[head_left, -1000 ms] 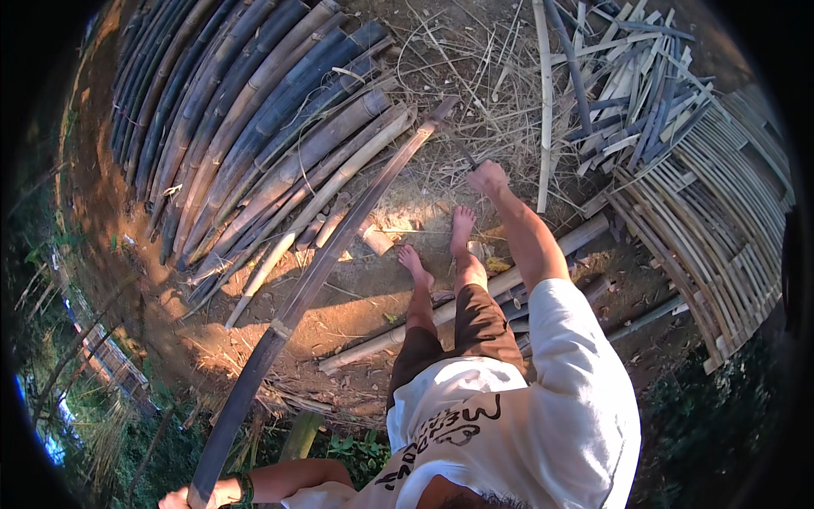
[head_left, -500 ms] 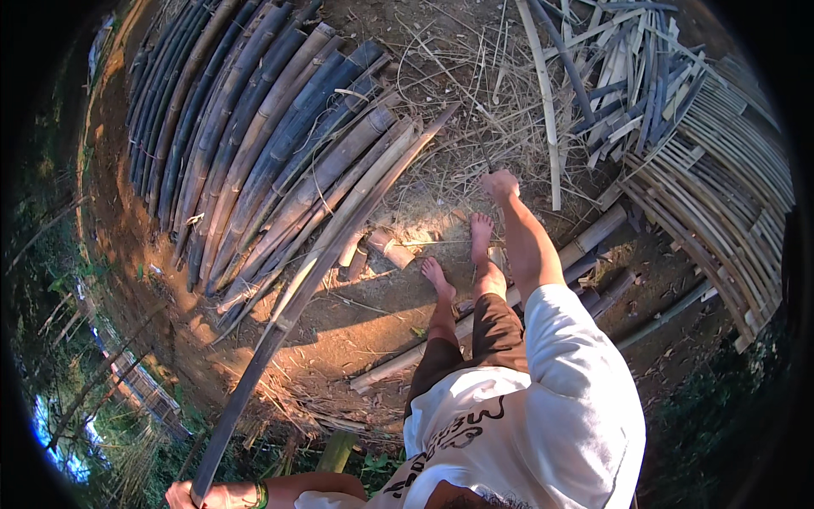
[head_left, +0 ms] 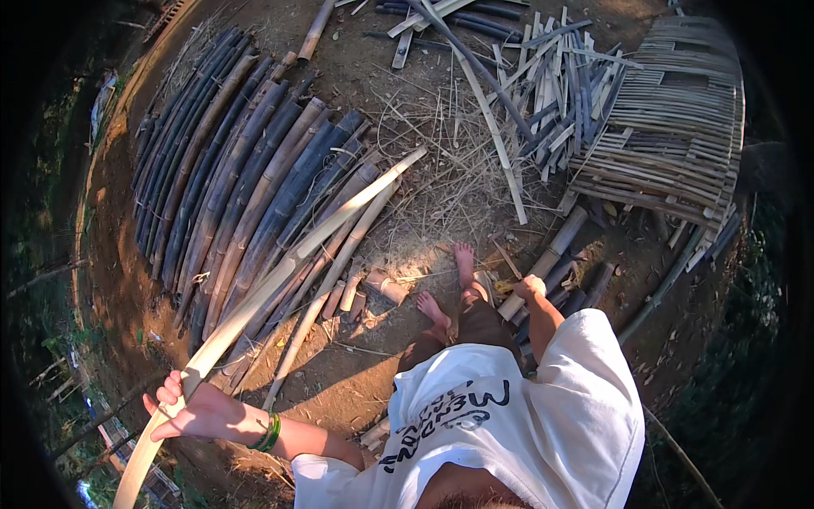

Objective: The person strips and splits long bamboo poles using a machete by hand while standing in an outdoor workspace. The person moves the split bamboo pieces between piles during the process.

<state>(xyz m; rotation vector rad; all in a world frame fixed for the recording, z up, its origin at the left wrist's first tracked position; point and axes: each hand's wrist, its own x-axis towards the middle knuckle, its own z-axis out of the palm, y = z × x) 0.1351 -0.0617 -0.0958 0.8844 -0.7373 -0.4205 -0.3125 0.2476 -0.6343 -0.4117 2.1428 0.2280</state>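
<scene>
A long split bamboo strip (head_left: 242, 316) slants across the left side, its pale inner face turned up. My left hand (head_left: 197, 412) grips it near its close end, fingers curled at the edge and thumb stretched along it. The strip's far end rises over the edge of a bamboo pile. In my right hand (head_left: 532, 288), held low beside my right leg, is a knife (head_left: 508, 260); its narrow brownish blade points away to the upper left. The fingers wrap round its handle, which they mostly hide.
Dark bamboo poles (head_left: 242, 170) lie piled at left. Slats (head_left: 564, 93) lie heaped at the back right, beside a slatted bamboo panel (head_left: 670, 119). Shavings (head_left: 432, 174) litter the ground. Short bamboo pieces (head_left: 386, 287) and a thick pole (head_left: 547, 259) lie near my bare feet.
The bamboo strip has turned from its dark face to its pale one. My left hand has moved up and forward. My right hand has drawn back toward my body with the knife.
</scene>
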